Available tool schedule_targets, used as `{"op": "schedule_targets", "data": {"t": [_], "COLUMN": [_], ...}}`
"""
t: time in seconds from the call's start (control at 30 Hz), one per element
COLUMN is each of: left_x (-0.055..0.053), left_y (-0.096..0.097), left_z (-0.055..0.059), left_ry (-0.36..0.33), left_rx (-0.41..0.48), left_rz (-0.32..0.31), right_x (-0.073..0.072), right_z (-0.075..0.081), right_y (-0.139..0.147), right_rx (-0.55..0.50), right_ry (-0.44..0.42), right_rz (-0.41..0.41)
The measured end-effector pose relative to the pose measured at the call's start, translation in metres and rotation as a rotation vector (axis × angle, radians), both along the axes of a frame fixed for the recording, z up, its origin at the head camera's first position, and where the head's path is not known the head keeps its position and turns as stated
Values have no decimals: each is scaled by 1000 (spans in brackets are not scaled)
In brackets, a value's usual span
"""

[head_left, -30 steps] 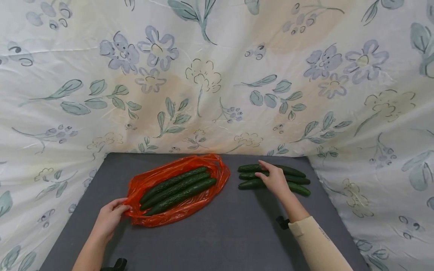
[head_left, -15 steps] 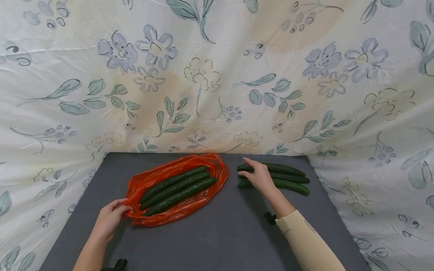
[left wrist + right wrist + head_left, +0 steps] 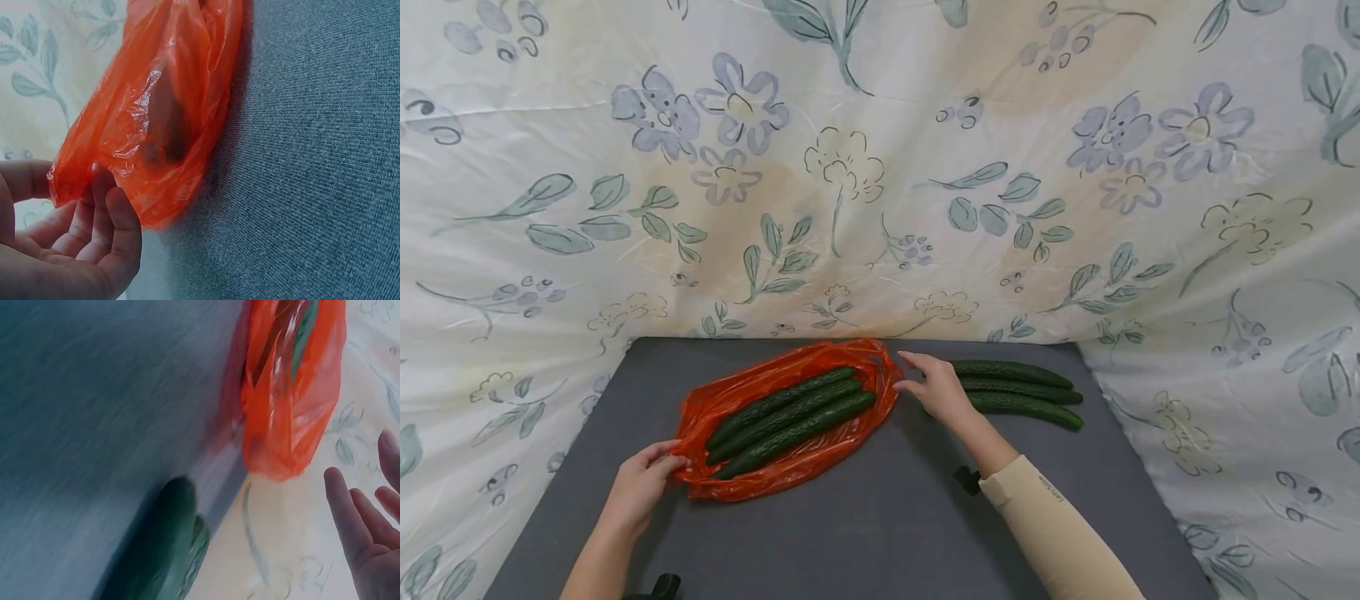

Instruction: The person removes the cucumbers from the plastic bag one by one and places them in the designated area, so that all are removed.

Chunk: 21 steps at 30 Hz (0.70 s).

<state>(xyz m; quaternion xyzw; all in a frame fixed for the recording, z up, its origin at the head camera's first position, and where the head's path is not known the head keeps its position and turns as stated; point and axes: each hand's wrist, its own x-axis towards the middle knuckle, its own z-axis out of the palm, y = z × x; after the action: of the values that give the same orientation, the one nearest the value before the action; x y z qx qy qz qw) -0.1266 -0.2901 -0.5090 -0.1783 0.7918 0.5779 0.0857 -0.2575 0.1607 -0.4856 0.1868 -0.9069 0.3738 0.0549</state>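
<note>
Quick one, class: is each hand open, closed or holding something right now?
Left hand: closed, pinching one end of the red bag.
Right hand: open, holding nothing.

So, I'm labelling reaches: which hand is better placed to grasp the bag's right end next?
Likely the right hand: it's open beside that end, while the left hand pinches the red bag at the other.

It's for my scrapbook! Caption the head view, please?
Left hand pinches a red bag around three cucumbers; three more lie apart.

Thin, glossy, creased plastic is seen in the orange-red bag (image 3: 775, 482) left of centre, bumpy skin on its cucumbers (image 3: 790, 421), matt ribbed cloth (image 3: 880, 525) beneath.
</note>
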Motion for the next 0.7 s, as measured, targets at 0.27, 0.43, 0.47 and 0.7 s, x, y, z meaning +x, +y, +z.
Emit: {"op": "schedule_targets", "data": {"t": [0.27, 0.43, 0.47, 0.7], "left_x": [-1, -1, -1, -2], "left_y": [-1, -2, -2, -2], "left_z": [0, 0, 0, 0], "left_ry": [-16, -12, -11, -11], "left_rx": [4, -5, -8, -20], "left_rz": [-7, -8, -9, -16], "right_x": [-3, -7, -7, -9], "right_z": [0, -6, -8, -27], "right_y": [-29, -44, -46, -64], "right_rx": [-13, 16, 22, 84], "right_ry": [-23, -31, -36, -110], "right_rz": [78, 92, 94, 133]}}
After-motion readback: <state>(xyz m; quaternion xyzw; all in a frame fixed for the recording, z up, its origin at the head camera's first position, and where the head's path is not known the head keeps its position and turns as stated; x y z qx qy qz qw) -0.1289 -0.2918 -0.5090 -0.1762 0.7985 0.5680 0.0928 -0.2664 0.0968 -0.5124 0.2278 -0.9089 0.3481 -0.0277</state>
